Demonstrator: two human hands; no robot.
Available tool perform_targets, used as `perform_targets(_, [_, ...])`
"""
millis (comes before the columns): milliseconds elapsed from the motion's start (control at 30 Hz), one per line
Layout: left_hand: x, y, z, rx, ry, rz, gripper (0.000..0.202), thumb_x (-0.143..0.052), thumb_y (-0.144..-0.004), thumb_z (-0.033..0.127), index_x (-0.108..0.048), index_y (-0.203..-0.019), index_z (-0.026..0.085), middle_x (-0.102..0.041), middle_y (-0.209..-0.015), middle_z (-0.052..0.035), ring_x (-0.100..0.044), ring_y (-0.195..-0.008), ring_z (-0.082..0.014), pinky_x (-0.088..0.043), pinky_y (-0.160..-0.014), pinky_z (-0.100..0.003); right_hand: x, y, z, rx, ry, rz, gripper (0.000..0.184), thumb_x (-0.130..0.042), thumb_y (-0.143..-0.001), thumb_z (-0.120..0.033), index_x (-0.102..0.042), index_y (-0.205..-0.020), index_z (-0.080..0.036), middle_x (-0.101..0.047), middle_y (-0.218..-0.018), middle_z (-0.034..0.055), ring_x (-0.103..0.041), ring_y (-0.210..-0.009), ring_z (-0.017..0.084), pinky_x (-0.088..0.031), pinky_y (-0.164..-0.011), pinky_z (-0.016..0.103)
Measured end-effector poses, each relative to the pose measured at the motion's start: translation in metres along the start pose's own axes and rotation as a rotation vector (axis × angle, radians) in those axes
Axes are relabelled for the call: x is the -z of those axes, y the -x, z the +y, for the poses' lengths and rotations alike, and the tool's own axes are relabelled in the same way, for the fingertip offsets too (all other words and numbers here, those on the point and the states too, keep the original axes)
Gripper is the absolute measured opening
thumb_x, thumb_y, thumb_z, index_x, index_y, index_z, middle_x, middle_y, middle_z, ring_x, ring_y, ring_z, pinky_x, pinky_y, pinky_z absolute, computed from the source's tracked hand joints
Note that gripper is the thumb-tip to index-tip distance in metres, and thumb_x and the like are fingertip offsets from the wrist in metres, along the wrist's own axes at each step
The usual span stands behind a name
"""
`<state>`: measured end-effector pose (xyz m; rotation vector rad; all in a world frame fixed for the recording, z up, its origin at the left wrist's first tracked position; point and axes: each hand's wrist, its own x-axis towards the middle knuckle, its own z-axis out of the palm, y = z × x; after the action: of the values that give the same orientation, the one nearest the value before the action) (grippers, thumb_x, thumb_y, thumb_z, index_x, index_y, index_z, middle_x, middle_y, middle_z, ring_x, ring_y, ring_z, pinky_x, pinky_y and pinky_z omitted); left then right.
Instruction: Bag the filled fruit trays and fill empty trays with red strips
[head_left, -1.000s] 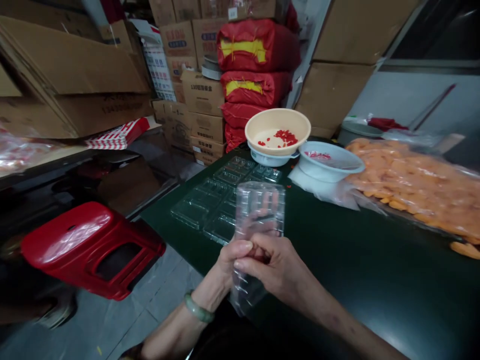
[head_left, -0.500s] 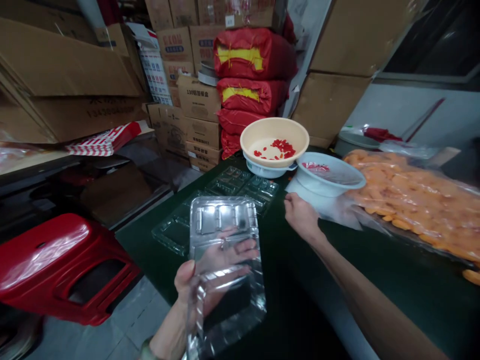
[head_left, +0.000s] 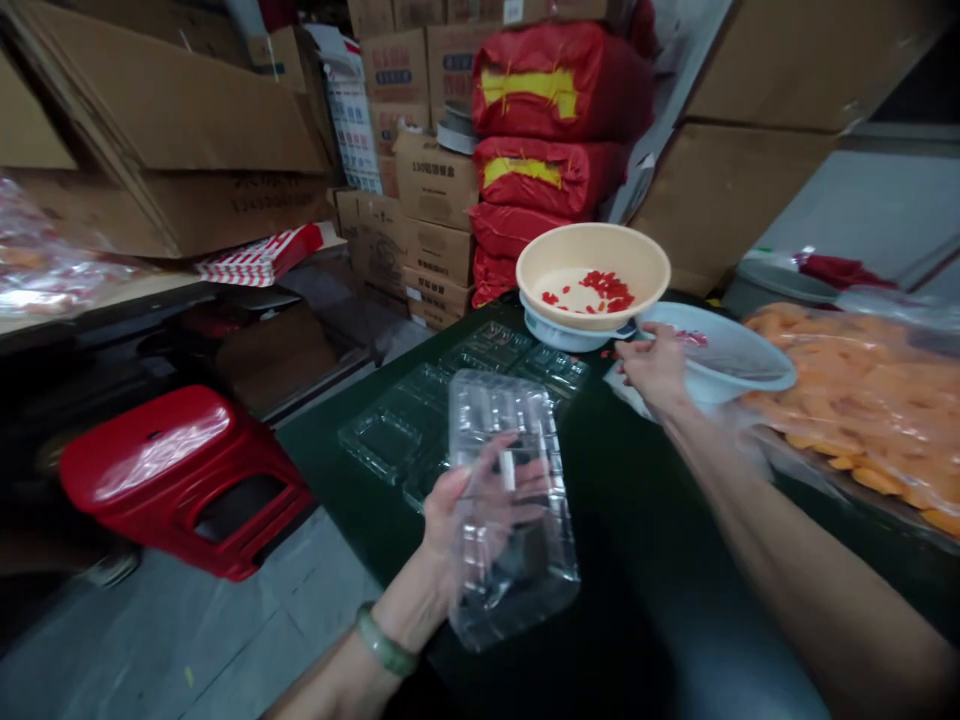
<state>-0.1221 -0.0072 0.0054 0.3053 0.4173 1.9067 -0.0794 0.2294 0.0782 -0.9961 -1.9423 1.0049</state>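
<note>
My left hand point(head_left: 491, 490) holds a clear plastic compartment tray point(head_left: 517, 590), tilted up, with the thumb on its left edge and the fingers behind it, seen through the plastic. On my left wrist is a green bangle point(head_left: 386, 640). My right hand point(head_left: 654, 370) is at the left rim of a light blue basin point(head_left: 757, 378) with small red pieces inside. Its fingers are curled and slightly blurred; whatever they pinch is too small to make out. More clear trays point(head_left: 382, 445) lie on the dark green table point(head_left: 622, 560).
A cream basin point(head_left: 555, 255) with red pieces rests on another blue basin behind the trays. To the right lies a plastic bag of orange slices point(head_left: 870, 400). A red stool point(head_left: 172, 450) stands left of the table. Cartons point(head_left: 439, 190) and red sacks point(head_left: 555, 90) are stacked behind.
My right hand has moved up and away from me, from the table by the blue basin to its rim. The held tray has turned slightly in my left hand. The view has swung left.
</note>
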Motion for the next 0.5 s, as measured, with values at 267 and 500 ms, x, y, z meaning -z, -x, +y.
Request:
perform_targets(267, [-0.016,0.009,-0.027,-0.008,-0.034,-0.043,0.058,-0.063,-0.067,0.051,-0.059,-0.11,0.013,-0.067,-0.079,-0.0091,-0.064,-0.071,-0.025,-0.049,-0.064,-0.035,0.002,0.163,-0.05,-0.048,-0.179,-0.943,0.03,-0.068,-0.067,-0.027,-0.044,-0.051,-0.017,-0.045,-0.041,-0.0074,-0.04,-0.033,0.004,-0.028,-0.031,0.015])
perform_targets(500, [-0.015,0.019,-0.04,0.071,-0.032,-0.174,0.08,-0.05,-0.064,0.074,-0.062,-0.103,0.006,-0.061,-0.048,-0.0078,-0.061,-0.048,-0.0233,-0.048,-0.054,-0.033,0.012,0.159,-0.031,-0.191,-0.332,-1.119,0.026,-0.061,-0.075,-0.034,-0.05,-0.06,-0.016,-0.05,-0.043,-0.0075,-0.042,-0.031,0.004,-0.029,-0.032,0.014])
